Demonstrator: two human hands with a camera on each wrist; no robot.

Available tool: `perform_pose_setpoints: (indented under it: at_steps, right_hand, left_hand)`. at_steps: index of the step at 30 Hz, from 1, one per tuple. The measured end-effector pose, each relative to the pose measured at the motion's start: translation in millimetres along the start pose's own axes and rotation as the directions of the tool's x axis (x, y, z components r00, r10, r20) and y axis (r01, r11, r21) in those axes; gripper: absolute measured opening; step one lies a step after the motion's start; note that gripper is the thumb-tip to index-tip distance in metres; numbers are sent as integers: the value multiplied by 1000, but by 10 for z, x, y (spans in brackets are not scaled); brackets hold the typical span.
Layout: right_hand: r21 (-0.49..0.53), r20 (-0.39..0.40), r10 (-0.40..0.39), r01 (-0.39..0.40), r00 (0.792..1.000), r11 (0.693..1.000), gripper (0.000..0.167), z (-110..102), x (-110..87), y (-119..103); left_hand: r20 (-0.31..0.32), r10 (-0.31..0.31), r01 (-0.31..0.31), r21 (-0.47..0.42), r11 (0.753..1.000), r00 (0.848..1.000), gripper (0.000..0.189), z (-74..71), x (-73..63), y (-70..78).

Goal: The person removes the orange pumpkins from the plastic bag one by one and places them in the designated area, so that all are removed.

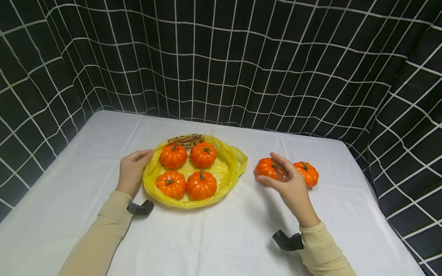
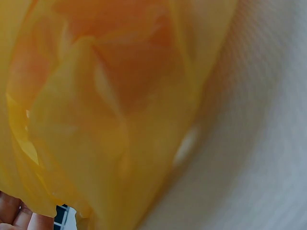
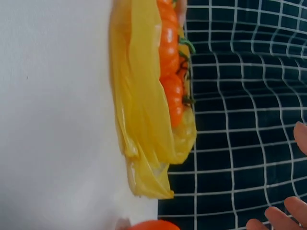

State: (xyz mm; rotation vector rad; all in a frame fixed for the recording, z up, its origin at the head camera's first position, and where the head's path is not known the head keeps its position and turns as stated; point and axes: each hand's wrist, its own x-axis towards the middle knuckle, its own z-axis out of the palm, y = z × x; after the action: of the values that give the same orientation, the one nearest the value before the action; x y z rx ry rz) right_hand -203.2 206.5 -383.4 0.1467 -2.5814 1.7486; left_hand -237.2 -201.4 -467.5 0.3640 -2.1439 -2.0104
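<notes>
- Evidently, a yellow bag (image 1: 224, 168) is spread wide-mouthed just right of the left hand (image 1: 131, 173), and its rim is pinched there, seemingly so that the bag is steadied and its mouth held open.
- Four pumpkins (image 1: 202, 186) are gathered inside it, two by two, to the right of the left hand; by the low plastic wall they are probably checked from rolling.
- One loose pumpkin (image 1: 264, 168) is partly hidden by the right hand (image 1: 292, 188), between and below its thumb and fingers; a second loose pumpkin (image 1: 308, 175) is set just beyond that hand, to its right. Both are laid on the white cloth (image 1: 207, 245), presumably for easy reach.
- The left forearm is slanted forward, its fingers bent at the rim.
- The right hand is poised palm leftward, thumb and fingers parted, nothing gripped; whether the pumpkin is touched cannot be told.
</notes>
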Motion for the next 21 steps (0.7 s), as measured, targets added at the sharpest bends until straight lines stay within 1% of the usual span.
perform_pose_setpoints:
  at_steps: [6, 13, 21]
  right_hand:
    - [4, 56, -1, 1, 998, 1000, 79, 111, 12, 11]
    - [49, 100, -2, -3, 995, 999, 80, 279, 43, 37]
    - [24, 139, -37, 34, 990, 999, 77, 426, 60, 27]
  left_hand:
    - [-3, -11, 11, 2, 1000, 1000, 42, 2, -9, 5]
    - [-4, -16, 16, 4, 1000, 1000, 41, -1, -11, 4]
    - [-1, -4, 4, 7, 1000, 1000, 42, -3, -5, 10]
